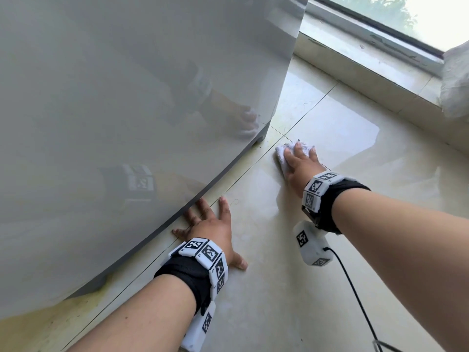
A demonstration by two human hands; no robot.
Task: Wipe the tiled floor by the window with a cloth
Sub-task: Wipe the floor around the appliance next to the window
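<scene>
A small white cloth (281, 154) lies flat on the glossy beige tiled floor (342, 138), close to the corner foot of a grey appliance. My right hand (300, 162) presses on the cloth with straight spread fingers, covering most of it. My left hand (213, 226) rests flat on the floor nearer to me, fingers spread, with its fingertips at the appliance's lower edge. Both wrists wear black bands with white marker blocks.
A large grey appliance (132, 110) fills the left and stands on the floor. A low tiled sill (375, 80) runs under the window (411, 21) at the back right. A white bag or fabric (455, 80) sits at the right edge. A black cable (355, 295) trails from my right wrist.
</scene>
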